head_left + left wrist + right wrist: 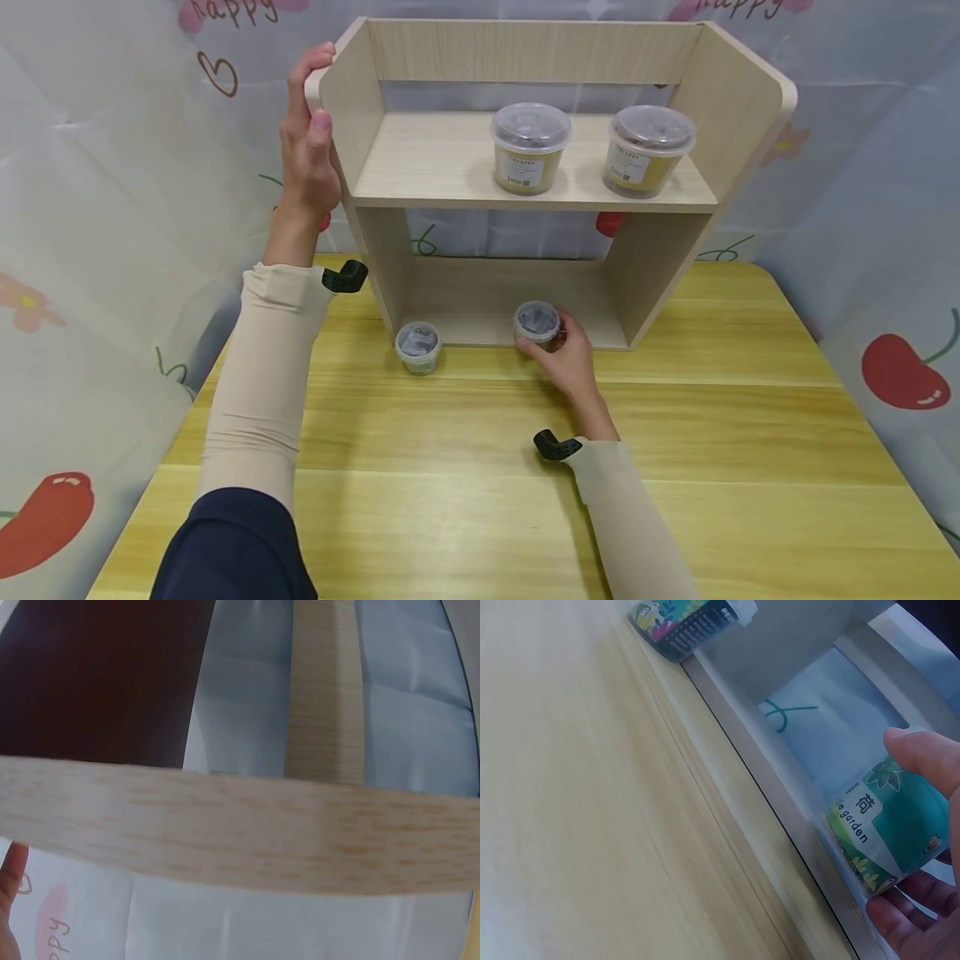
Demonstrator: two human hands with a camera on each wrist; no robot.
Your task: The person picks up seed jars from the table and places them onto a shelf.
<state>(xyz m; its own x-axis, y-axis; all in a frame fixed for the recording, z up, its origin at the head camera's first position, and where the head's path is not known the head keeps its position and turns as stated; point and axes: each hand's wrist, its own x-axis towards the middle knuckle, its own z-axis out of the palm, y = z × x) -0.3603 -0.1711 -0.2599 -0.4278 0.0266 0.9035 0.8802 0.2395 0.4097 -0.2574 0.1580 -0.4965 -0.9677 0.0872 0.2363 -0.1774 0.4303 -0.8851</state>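
Observation:
A small wooden shelf unit (536,202) with two levels stands on the table. My left hand (309,154) grips the upper front edge of its left side panel; in the left wrist view, only part of that hand shows beside the pale board edge (240,832). My right hand (572,357) holds a small lidded cup (537,318) between thumb and fingers, at the lower board's front edge. The right wrist view shows this cup's green printed label (900,817). A similar small cup (418,350) stands by the unit's lower left front corner.
Two larger tubs with clear lids and yellowish contents, a middle one (529,150) and a right one (647,152), stand on the upper level. The yellow wooden table (450,517) extends in front. A printed curtain (847,183) hangs behind and at the sides.

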